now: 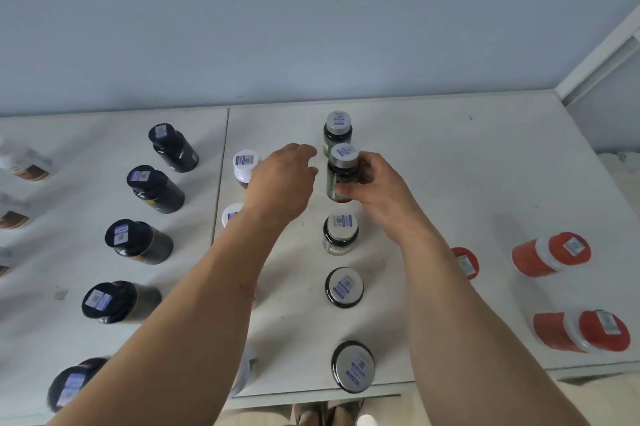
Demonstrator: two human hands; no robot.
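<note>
Gripping the green bottle (pixel 341 180) round its body, the right hand (pixel 369 185) holds it slightly tilted over the table (pixel 450 155), toward the far edge, in the gap between the far green bottle (pixel 337 135) and the nearer green bottle (pixel 341 235) of 1 column. Whether its base is clear of the surface cannot be told. The left hand (pixel 280 180) hovers just beside it, fingers loosely curled and holding nothing, partly over a white-capped bottle (pixel 244 166).

Likely hazards: the gap is narrow, so a tilted set-down could clip either neighbour and topple it along the column. The left wrist, if lowered, could knock over the white-capped bottle. The black bottles (pixel 156 188) and red bottles (pixel 550 254) stand well apart and seem safe.
</note>
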